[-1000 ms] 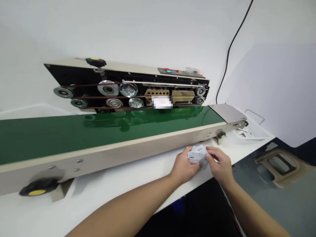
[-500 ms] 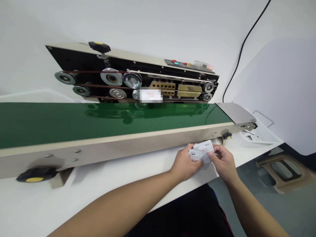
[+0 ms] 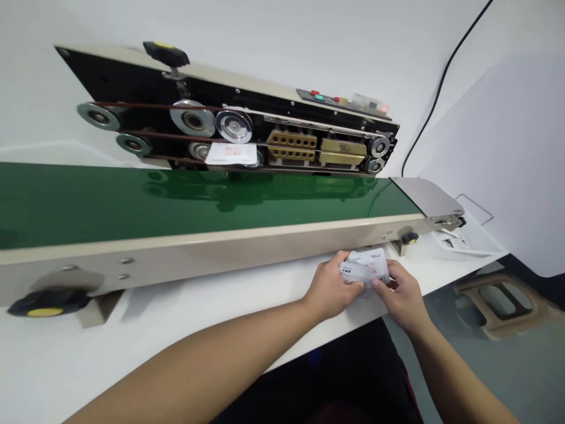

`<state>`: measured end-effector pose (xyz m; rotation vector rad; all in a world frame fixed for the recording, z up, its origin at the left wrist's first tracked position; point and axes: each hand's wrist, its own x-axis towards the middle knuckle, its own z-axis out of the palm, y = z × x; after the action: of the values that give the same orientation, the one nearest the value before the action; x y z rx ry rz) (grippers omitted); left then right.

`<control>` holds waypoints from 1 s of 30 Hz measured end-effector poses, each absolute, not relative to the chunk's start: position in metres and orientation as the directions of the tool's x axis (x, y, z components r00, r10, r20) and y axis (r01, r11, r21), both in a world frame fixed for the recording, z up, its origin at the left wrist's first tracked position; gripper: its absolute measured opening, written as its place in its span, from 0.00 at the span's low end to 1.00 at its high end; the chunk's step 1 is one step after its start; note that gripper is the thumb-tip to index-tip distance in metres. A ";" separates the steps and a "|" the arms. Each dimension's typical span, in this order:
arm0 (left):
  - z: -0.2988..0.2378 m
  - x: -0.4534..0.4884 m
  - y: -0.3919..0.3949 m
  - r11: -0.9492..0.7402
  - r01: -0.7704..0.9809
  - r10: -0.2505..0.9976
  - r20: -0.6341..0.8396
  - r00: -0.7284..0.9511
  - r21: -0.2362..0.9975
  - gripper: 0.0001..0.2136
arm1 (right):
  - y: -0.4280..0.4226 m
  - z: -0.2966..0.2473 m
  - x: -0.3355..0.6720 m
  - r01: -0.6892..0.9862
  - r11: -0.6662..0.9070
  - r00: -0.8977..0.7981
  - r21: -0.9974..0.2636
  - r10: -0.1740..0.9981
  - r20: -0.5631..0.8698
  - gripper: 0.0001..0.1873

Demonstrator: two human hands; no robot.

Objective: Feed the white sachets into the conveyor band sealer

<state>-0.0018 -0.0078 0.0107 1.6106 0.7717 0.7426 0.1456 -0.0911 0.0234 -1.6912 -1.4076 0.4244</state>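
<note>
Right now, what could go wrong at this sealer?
The white sheet looks caught at the exposed pulleys above the green belt, so it could snag or jam. A red light glows on the panel, so the brass blocks may be hot; that can't be confirmed from here. The left hand and right hand hold loose printed sheets just below the conveyor's edge, and these could slip.
</note>
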 end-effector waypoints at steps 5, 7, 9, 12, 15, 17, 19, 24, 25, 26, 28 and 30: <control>0.010 -0.003 -0.007 -0.166 0.094 0.799 0.078 0.596 0.982 0.17 | -0.093 0.018 0.147 0.514 0.084 0.347 -0.854 0.890 0.296 0.09; 0.010 -0.003 -0.006 -0.158 0.100 0.800 0.068 0.596 0.982 0.17 | -0.091 0.019 0.148 0.487 0.087 0.354 -0.869 0.890 0.287 0.10; 0.010 -0.002 -0.006 -0.151 0.114 0.803 0.054 0.593 0.982 0.18 | -0.089 0.020 0.149 0.471 0.076 0.364 -0.879 0.891 0.272 0.10; 0.010 -0.002 -0.006 -0.140 0.126 0.809 0.040 0.586 0.982 0.19 | -0.089 0.020 0.151 0.473 0.075 0.370 -0.878 0.887 0.276 0.09; 0.010 -0.002 -0.006 -0.133 0.118 0.807 0.039 0.590 0.984 0.19 | -0.091 0.020 0.152 0.508 0.099 0.350 -0.856 0.884 0.310 0.08; 0.009 -0.002 -0.006 -0.132 0.117 0.804 0.037 0.593 0.984 0.20 | -0.093 0.019 0.153 0.535 0.113 0.347 -0.837 0.874 0.340 0.08; 0.009 -0.003 -0.006 -0.131 0.116 0.805 0.037 0.592 0.985 0.19 | -0.097 0.018 0.154 0.535 0.117 0.367 -0.837 0.860 0.355 0.08; 0.009 -0.002 -0.007 -0.097 0.092 0.808 0.024 0.589 0.991 0.18 | -0.110 0.008 0.160 0.386 0.109 0.561 -0.916 0.761 0.327 0.08; 0.009 -0.002 -0.007 -0.081 0.085 0.807 0.015 0.591 0.993 0.17 | -0.113 0.007 0.161 0.355 0.113 0.620 -0.928 0.714 0.324 0.08; 0.009 -0.002 -0.007 -0.064 0.079 0.804 0.005 0.594 0.995 0.17 | -0.115 0.007 0.162 0.332 0.122 0.673 -0.935 0.665 0.325 0.09; 0.010 -0.001 -0.008 -0.027 0.078 0.798 -0.025 0.602 0.997 0.16 | -0.119 0.012 0.163 0.313 0.157 0.740 -0.937 0.577 0.344 0.11; 0.010 0.000 -0.008 0.005 0.087 0.795 -0.057 0.604 0.996 0.15 | -0.118 0.026 0.166 0.324 0.228 0.756 -0.918 0.521 0.396 0.12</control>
<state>-0.0003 -0.0078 0.0100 1.4830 0.7852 0.6548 0.1657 -0.1184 0.0260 -1.3723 -0.7613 0.1558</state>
